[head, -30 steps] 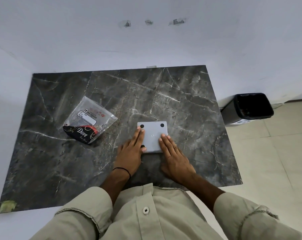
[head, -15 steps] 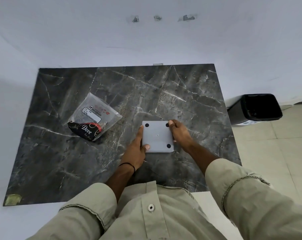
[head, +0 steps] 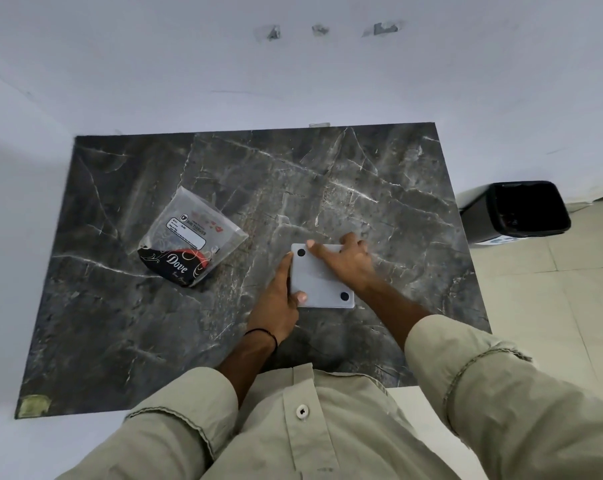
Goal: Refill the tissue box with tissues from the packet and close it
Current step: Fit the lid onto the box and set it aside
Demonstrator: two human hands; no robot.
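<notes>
Grey plastic tissue box (head: 319,289) lies on the dark marble table (head: 362,174), near the front edge, w/ what looks like its base facing up: flat panel, black round feet at the corners. Left hand (head: 275,303) grips the box's left side, thumb pressed on the near-left corner, fingers run along the edge. Right hand (head: 348,261) lies over the far-right part, index finger stretched along the far edge, other fingers curled over the far-right corner, so both hands hold the box.

Step in hand, prob.: opening the box, i.e. getting the base panel off. Refill not begun, approx. at the start of the task. Next move calls for a steady left-hand hold while the right fingers pry or slide the panel; can't tell which way it releases.

Containers: box is shut, contents hidden. Packet (head: 192,247), clear plastic w/ black and red print, lies well apart to the left, untouched, mouth looks closed; tissues inside not clearly seen. Black-lined bin (head: 521,209) stands on the floor right of the table, nothing seen in it.
</notes>
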